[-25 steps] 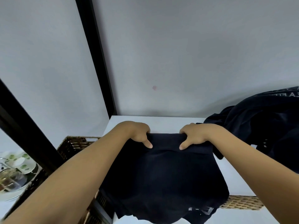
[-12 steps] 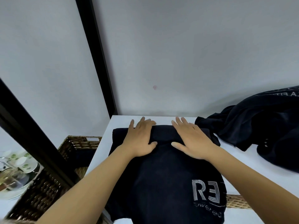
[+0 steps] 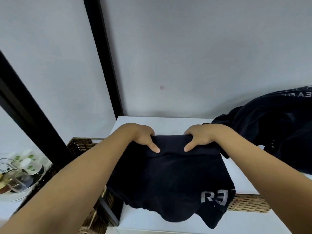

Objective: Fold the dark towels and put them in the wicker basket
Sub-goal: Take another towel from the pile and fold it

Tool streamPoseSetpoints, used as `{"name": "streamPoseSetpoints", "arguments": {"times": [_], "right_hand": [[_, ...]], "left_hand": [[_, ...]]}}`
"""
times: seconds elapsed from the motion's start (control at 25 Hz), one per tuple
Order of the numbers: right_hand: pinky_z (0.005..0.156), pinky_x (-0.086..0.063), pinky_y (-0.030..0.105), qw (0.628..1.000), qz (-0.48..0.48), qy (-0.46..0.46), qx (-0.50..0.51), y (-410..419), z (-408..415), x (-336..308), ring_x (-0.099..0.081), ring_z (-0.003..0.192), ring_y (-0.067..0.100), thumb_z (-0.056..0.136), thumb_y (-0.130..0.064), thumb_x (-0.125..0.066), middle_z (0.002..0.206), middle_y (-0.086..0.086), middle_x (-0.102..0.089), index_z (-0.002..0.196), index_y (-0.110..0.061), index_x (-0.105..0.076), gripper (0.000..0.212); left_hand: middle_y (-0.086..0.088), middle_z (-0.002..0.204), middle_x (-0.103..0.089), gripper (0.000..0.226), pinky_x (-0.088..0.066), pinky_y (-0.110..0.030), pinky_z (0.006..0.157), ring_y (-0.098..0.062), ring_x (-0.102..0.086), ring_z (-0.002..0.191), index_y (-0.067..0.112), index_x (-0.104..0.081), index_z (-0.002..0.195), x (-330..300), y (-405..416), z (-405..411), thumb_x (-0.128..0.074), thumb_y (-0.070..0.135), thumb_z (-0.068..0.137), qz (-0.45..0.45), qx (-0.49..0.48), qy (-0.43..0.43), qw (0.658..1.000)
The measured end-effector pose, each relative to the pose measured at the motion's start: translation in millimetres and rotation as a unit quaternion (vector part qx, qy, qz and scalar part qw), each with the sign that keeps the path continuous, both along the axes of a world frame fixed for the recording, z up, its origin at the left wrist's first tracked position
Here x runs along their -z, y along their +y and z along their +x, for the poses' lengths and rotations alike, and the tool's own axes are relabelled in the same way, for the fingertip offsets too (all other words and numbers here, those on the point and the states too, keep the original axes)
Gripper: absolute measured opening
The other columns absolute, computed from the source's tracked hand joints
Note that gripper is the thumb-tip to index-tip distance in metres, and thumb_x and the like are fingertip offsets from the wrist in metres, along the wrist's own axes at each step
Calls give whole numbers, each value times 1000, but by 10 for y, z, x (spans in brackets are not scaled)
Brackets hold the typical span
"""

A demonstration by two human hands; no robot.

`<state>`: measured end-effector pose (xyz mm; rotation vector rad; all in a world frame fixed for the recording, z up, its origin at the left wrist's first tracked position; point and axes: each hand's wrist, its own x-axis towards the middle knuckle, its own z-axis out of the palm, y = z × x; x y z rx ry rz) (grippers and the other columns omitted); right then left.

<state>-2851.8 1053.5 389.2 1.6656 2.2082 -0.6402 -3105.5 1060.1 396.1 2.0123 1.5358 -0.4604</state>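
A dark towel [image 3: 173, 181] with pale lettering near its lower right corner lies on the white shelf top [image 3: 239, 176], its near edge hanging over the front. My left hand [image 3: 143, 136] grips the far folded edge at the left, thumb on top and fingers curled behind. My right hand [image 3: 200, 138] grips the same edge at the right in the same way. A heap of more dark towels [image 3: 276, 127] lies at the right. The wicker basket [image 3: 79, 146] stands lower at the left, mostly hidden by my left arm.
A black frame post [image 3: 104, 65] runs up the grey wall behind the shelf's left corner. A glass tray with cups [image 3: 18, 178] sits at the far left. A woven mat edge [image 3: 248, 203] shows under the shelf at the right.
Half a second ago both hands lay flat on the folded towel. Now they have curled round its far edge and lifted it, and the towel has bunched toward me.
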Motion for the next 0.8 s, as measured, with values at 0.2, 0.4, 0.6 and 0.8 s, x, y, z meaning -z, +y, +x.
{"name": "streamPoseSetpoints", "arguments": {"times": [0.2, 0.4, 0.6, 0.8], "right_hand": [[84, -37, 38, 985, 161, -31, -50, 79, -83, 56, -46, 95, 23, 81, -51, -70, 98, -4, -54, 107, -21, -42, 48], [81, -43, 45, 897, 429, -68, -78, 87, -45, 569, -53, 94, 31, 67, -43, -85, 107, 10, -53, 111, -9, -53, 64], [102, -31, 35, 949, 246, 198, -25, -206, 136, 487, -46, 100, 15, 95, -52, -57, 112, -14, -47, 78, -29, -48, 30], [75, -42, 30, 981, 131, 145, -14, -169, 67, 35, -50, 87, 17, 77, -48, -80, 102, -8, -53, 101, -26, -49, 45]], "left_hand": [[6, 112, -58, 48, -47, -38, 83, -18, -55, 99, 26, -46, 105, 112, 139, 74, -76, 54, 78, 166, 54, -9, 985], [-4, 136, -43, 61, -33, -44, 104, -28, -38, 130, 18, -38, 134, 567, 84, 173, -67, 37, 83, 441, 77, 52, 893], [3, 141, -45, 34, -11, -46, 121, -22, -30, 144, 22, -43, 132, 447, -185, 10, -41, 40, 103, 261, 1, -159, 952], [8, 126, -48, 48, -40, -42, 104, -23, -47, 117, 31, -46, 121, 37, -35, -36, -71, 52, 85, 122, 30, -57, 990]]}}
